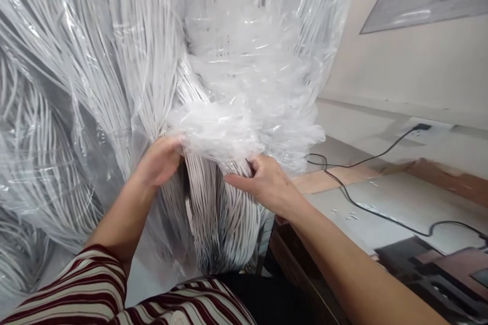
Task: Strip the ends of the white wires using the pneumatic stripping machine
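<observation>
Head view shows the left hand [158, 162] and right hand [271, 181] with fingers closed on the bunched clear plastic [219, 131] across the pale cable bundle [204, 195] between them; even, level tension should best avoid snagging.

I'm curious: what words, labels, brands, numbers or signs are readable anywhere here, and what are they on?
None can be read.
Clear plastic over the wires: faint dark marks, too blurred to read.
Grey sheet on the wall: dark shapes, no readable words.
Black machine at lower right: no readable text.
</observation>
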Motion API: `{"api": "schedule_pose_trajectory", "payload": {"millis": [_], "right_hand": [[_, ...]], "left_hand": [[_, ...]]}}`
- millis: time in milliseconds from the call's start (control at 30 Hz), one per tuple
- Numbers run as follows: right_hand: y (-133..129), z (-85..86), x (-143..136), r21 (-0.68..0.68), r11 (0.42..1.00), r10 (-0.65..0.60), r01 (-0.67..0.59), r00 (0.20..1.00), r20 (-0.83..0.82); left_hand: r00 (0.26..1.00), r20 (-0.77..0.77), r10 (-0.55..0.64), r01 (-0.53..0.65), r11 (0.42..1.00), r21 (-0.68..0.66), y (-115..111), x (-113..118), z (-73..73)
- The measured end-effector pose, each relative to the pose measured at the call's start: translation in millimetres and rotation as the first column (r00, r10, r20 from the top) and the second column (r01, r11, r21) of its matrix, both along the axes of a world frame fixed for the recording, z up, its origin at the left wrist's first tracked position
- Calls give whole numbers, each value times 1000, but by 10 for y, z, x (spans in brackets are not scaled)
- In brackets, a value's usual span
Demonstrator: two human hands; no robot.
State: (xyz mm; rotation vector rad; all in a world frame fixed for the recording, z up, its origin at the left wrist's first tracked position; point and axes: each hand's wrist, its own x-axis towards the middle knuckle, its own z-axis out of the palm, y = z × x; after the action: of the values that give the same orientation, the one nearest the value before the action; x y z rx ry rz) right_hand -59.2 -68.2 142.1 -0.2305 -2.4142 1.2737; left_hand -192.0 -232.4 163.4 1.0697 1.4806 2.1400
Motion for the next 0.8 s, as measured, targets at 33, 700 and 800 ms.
{"api": "schedule_pose_trajectory", "payload": {"millis": [33, 700, 800], "right_hand": [[1, 30, 30, 13, 1000, -7, 7, 1000, -5], [-350, -1800, 1224, -997, 75, -98, -24, 995, -32], [-439, -1950, 1126, -970, -145, -261, -195, 953, -153]], "left_hand": [[996, -68, 63, -69, 994, -84, -93, 29, -43], [893, 190, -407, 377, 910, 174, 1560, 1095, -1231], [825, 223, -519, 454, 844, 285, 1474, 1372, -1133]]}}
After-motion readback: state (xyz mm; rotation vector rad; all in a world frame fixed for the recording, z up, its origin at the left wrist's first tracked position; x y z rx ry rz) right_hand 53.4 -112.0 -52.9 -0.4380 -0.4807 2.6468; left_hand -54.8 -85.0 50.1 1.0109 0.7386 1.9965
